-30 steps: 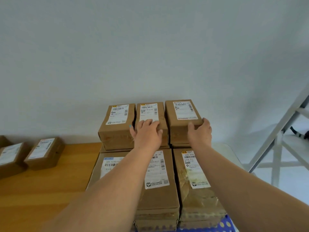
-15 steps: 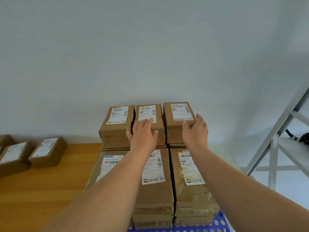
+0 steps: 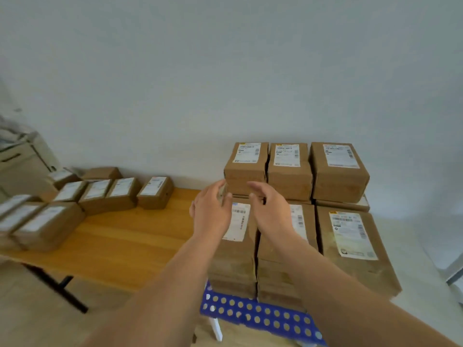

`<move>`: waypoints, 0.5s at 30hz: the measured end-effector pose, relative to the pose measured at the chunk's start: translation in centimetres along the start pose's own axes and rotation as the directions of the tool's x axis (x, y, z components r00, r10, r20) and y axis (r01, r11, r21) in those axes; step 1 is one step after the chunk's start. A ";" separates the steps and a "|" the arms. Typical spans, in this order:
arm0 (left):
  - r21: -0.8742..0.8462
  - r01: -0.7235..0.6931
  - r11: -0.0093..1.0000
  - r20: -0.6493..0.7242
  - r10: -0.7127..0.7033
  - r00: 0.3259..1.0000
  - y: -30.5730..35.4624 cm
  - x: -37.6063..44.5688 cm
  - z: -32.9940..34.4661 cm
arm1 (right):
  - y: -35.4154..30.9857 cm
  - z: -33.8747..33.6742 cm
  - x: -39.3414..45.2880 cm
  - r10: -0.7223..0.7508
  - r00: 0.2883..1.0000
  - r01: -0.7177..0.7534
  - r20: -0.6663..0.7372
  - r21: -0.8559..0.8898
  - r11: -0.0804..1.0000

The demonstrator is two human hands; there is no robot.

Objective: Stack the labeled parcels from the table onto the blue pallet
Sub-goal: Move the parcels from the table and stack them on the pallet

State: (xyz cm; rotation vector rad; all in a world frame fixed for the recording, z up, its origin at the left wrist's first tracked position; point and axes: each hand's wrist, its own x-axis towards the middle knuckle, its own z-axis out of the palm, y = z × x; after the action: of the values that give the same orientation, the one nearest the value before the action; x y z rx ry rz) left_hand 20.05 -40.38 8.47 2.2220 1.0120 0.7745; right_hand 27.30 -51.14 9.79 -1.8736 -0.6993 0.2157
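Blue pallet nearest, perforated, carrying stacked parcels; white barcode labels on top faces, print too blurred to read; left hand and right hand raised before the stack, fingers loosely extended, each grip open and holding nothing; half a second ago both rested on the upper row; remaining parcels lie on the wooden counter, left.

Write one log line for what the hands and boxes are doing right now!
left hand: open, empty | right hand: open, empty | top parcels: stacked on blue pallet | table parcels: waiting
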 end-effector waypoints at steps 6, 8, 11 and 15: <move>-0.050 0.119 0.992 -0.082 -0.122 0.989 -8.6 0.9 -9.0 | -5.1 10.9 -1.6 -0.107 0.973 0.111 0.206 -0.006 0.994; -0.064 0.147 0.987 -0.099 -0.153 0.983 -12.2 1.5 -12.6 | -7.1 15.5 -2.1 -0.116 0.966 0.118 0.231 0.003 0.993; -0.064 0.205 0.977 -0.136 -0.212 0.968 -18.2 2.1 -18.4 | -10.0 23.3 -3.2 -0.096 0.957 0.089 0.272 0.039 0.995; -0.098 0.326 0.940 -0.195 -0.339 0.920 -26.8 2.9 -25.9 | -13.2 33.5 -5.0 -0.078 0.923 0.072 0.376 0.030 0.997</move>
State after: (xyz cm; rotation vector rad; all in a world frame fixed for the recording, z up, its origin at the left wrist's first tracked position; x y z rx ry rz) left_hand -8.83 -16.69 7.93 1.8711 1.4028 0.8810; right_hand 3.09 -24.15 7.04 -1.8030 -1.0257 0.5416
